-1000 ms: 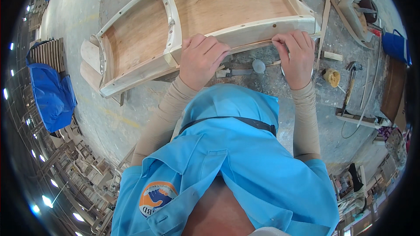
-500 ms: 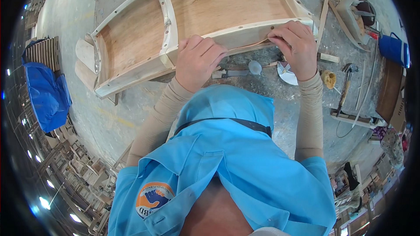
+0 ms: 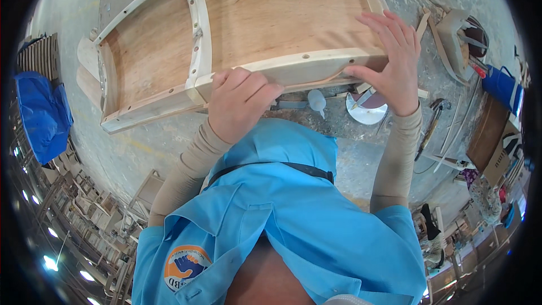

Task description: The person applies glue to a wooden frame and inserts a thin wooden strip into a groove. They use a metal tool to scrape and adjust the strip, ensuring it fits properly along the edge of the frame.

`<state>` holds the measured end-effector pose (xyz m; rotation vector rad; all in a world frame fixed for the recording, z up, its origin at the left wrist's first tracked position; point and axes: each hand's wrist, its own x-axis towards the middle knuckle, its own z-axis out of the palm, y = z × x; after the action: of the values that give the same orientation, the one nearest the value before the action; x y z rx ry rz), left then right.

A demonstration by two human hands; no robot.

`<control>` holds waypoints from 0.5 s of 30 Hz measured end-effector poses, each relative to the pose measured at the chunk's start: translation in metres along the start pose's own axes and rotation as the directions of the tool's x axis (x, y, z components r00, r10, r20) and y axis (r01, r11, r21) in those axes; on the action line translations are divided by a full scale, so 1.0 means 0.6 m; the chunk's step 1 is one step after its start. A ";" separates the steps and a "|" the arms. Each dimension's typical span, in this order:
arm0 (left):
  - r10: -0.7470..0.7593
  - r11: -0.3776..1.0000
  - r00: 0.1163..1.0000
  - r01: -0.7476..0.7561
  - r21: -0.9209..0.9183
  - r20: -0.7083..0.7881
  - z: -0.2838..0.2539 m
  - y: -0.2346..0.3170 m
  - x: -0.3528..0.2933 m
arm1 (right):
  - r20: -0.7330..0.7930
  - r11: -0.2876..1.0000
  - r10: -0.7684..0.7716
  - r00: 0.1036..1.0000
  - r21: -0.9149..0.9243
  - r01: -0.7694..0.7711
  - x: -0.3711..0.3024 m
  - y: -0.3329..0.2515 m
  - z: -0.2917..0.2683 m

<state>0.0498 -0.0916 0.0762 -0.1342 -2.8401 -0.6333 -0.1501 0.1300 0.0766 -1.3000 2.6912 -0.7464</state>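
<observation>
A large wooden frame with a plywood panel (image 3: pixel 282 14), a cross rail and drilled holes lies before me. Along the outer face of its near rail (image 3: pixel 299 69) runs a thin wood-coloured strip (image 3: pixel 324 81), standing slightly off at its right end. My left hand (image 3: pixel 237 104) is closed at the rail, fingers curled and thumb toward the strip; its exact hold is partly hidden. By the rail's right corner, my right hand (image 3: pixel 395 68) has its fingers spread over the frame, and its thumb touches the strip's right end.
Below the rail, on the grey floor, are a translucent squeeze bottle (image 3: pixel 317 100) and a round pale disc (image 3: pixel 367 114). A hammer (image 3: pixel 432 124) lies to the right, near a blue bag (image 3: pixel 501 87). Blue sheeting (image 3: pixel 42 113) hangs at the left.
My right hand has opened from a pinch, its fingers now spread over the frame's corner. My left hand stays closed at the rail. The whole view has shifted somewhat.
</observation>
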 end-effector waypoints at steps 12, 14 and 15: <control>0.091 0.996 0.996 -0.090 -0.027 0.015 0.000 -0.021 0.000 | 0.133 0.999 0.046 0.990 0.017 -0.049 0.011 -0.005 -0.013; 0.095 0.995 0.995 -0.094 -0.036 0.028 -0.002 -0.021 0.002 | 0.149 0.998 0.047 0.988 0.027 -0.051 0.011 -0.003 -0.015; 0.095 0.995 0.995 -0.094 -0.040 0.040 -0.005 -0.021 0.004 | 0.158 0.998 0.052 0.986 0.028 -0.057 0.011 -0.002 -0.016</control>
<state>0.0465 -0.1041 0.0742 -0.2899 -2.8429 -0.6715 -0.1557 0.1283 0.0866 -1.2185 2.5686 -0.6496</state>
